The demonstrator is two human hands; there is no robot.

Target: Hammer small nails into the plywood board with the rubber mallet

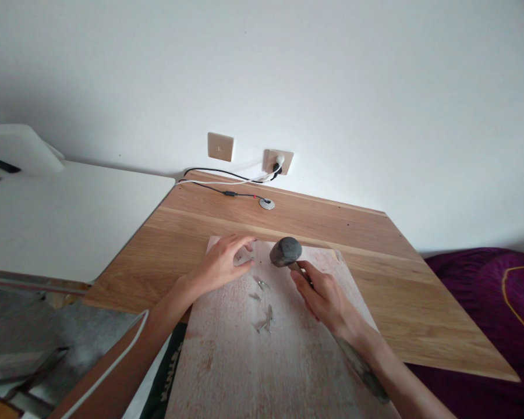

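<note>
A rubber mallet (286, 252) with a dark grey head and a wooden handle is gripped in my right hand (326, 294), near the top of the handle. The handle runs back beneath my forearm. My left hand (220, 261) hovers at the upper left of a pale wooden board (227, 366), thumb and fingers apart, and I see nothing between them. Small metal nails or screws, a group (262, 284) nearer my left hand and another group (267, 321) lower down, rest on the board between my hands. Some appear upright and cast shadows.
Under the board is a wooden tabletop (419, 302). Cables (229, 193) run from a wall socket (279, 162) to a round grommet (266, 203). A white table (70, 221) adjoins on the left. Purple fabric (475, 285) lies at right. A white cord (122, 355) crosses my left forearm.
</note>
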